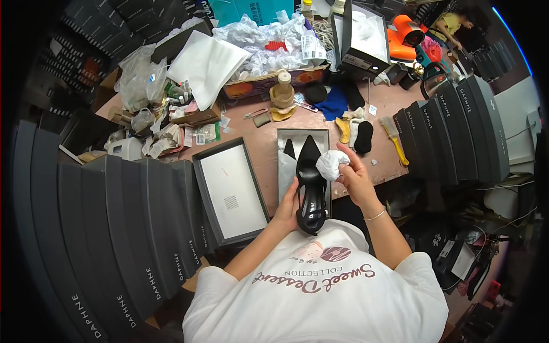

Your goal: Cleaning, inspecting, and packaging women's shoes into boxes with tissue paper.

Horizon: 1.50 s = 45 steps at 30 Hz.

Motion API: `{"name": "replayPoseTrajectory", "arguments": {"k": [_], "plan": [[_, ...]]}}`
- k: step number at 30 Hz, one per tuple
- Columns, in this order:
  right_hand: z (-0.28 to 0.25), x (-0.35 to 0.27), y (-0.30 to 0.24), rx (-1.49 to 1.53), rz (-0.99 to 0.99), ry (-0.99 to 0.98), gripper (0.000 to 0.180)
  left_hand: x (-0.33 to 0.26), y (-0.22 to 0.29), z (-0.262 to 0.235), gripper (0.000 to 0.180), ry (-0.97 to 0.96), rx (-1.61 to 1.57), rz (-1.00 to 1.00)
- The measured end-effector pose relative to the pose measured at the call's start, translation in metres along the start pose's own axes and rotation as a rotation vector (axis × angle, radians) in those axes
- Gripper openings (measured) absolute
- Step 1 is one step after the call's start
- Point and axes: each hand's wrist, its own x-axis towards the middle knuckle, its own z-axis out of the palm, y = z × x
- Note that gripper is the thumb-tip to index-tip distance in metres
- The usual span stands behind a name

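Note:
A black pointed-toe slingback shoe [309, 188] is held over an open shoe box [329, 137], its toe pointing away from me. My left hand [286, 207] grips the shoe along its left side near the heel. Beside the shoe's right edge, my right hand [355, 178] pinches a crumpled ball of white paper [332, 165] between thumb and fingers. The tip of a second black shoe [289, 149] shows in the box next to pale tissue paper; the held shoe hides part of the box. Left of it lies the box lid [231, 191], white inside facing up.
Tall stacks of dark shoe boxes stand at the left [131, 228] and right [452, 137]. A yellow-handled brush [394, 140] lies by the right stack. Farther back are a carton of crumpled paper [269, 51], a bottle [282, 94], cloths [337, 104] and a black pad [363, 137].

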Motion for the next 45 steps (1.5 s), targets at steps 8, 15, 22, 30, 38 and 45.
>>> {"name": "replayPoseTrajectory", "arguments": {"k": [8,15,22,30,38,45], "plan": [[0.013,-0.011,0.026,-1.483,-0.653,-0.086,0.035,-0.007,-0.021,0.008,0.066,0.14,0.249,0.368],[0.02,0.019,0.059,-1.388,-0.375,-0.034,0.043,-0.01,-0.04,0.004,0.086,0.202,0.41,0.539],[-0.005,0.048,0.056,-1.071,-0.248,-0.104,0.071,-0.019,-0.035,0.018,0.081,0.17,0.357,0.356],[-0.002,0.063,0.055,-1.262,-0.368,-0.11,0.065,0.017,0.023,0.011,0.087,0.284,0.664,0.287],[-0.275,0.125,0.01,-1.497,-0.57,0.62,0.039,0.031,0.029,0.011,0.072,0.11,0.442,0.093],[-0.364,0.112,0.01,-1.681,-0.082,0.437,0.053,0.056,0.02,0.012,0.067,0.028,0.214,0.004]]}}
